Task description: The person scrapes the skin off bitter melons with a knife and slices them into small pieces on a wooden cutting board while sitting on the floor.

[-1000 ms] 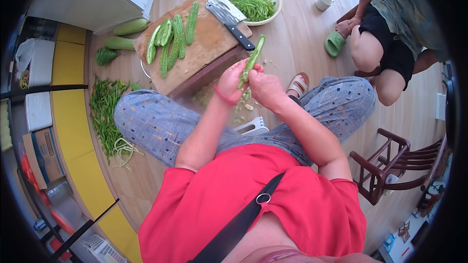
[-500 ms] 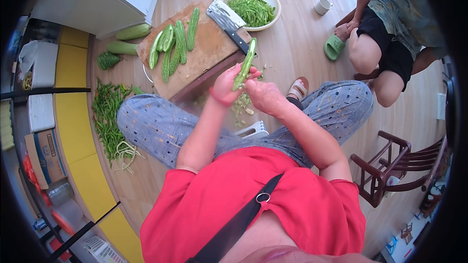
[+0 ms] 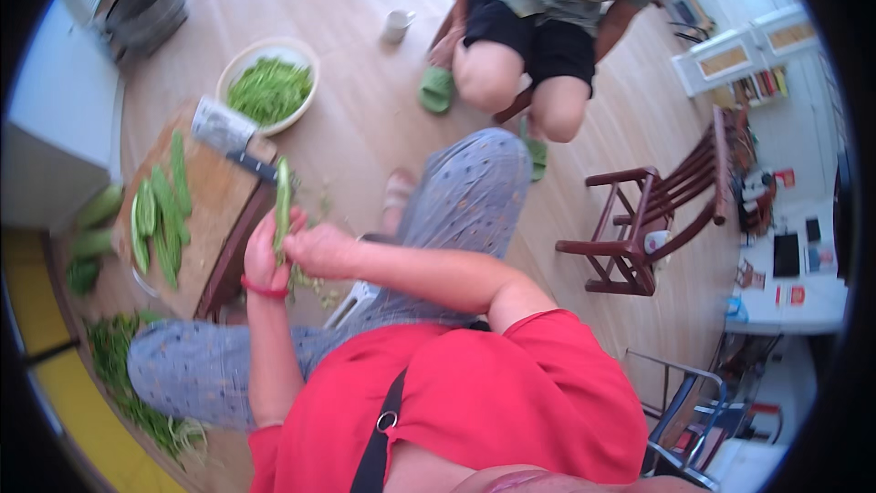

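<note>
Both hands closed on one long green pod, held upright over the lap.

The left hand (image 3: 263,256) wrapped the lower end of the long green pod (image 3: 283,201), fingers (image 3: 294,222) curled shut around it, while the right hand (image 3: 315,251) pinched it just beside, probably at its edge, though blur hid the exact grip; holding it at two points kept it steady and upright. Scraps (image 3: 315,281) lay on the floor under the hands. On the wooden cutting board (image 3: 219,201), just beyond, roughly five split pods (image 3: 160,219) lay side by side, near one cleaver (image 3: 228,132). One bowl (image 3: 235,64) of green pieces stood past it. One seated person (image 3: 538,27) faced them, near one dark wooden chair (image 3: 666,210).
</note>
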Tool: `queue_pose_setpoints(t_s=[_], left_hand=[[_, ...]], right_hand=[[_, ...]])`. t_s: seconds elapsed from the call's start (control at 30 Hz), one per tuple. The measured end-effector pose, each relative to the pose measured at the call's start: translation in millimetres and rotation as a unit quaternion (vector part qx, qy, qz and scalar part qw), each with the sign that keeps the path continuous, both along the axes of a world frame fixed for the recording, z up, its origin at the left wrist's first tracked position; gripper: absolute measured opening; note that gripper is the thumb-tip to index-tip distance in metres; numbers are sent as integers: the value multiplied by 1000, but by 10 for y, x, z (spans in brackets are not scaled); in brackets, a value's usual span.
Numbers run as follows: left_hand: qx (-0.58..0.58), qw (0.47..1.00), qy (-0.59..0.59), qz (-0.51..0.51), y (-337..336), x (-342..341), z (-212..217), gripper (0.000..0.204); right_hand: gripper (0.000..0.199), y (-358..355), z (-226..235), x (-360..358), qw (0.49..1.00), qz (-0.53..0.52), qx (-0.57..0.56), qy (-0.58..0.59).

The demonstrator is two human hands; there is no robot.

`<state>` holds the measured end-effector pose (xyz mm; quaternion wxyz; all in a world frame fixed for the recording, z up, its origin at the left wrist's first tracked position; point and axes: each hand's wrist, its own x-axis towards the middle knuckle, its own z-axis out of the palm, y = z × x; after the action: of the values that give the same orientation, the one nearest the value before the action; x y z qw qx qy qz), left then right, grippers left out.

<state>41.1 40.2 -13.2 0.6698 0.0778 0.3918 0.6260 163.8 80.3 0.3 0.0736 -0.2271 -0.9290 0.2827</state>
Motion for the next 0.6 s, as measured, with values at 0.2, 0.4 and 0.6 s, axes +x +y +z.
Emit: queue_pose_setpoints(t_s=[0.2, 0.4, 0.6], left_hand=[[-38, 996, 77, 27, 169, -65, 45, 30], [21, 989, 147, -19, 90, -48, 0, 28], [-15, 995, 97, 13, 79, 117, -54, 25]], right_hand=[[14, 35, 16, 218, 999, -18, -35, -14], [13, 227, -135, -65, 988, -149, -20, 45], [12, -24, -65, 118, 1000, -18, -14, 20]])
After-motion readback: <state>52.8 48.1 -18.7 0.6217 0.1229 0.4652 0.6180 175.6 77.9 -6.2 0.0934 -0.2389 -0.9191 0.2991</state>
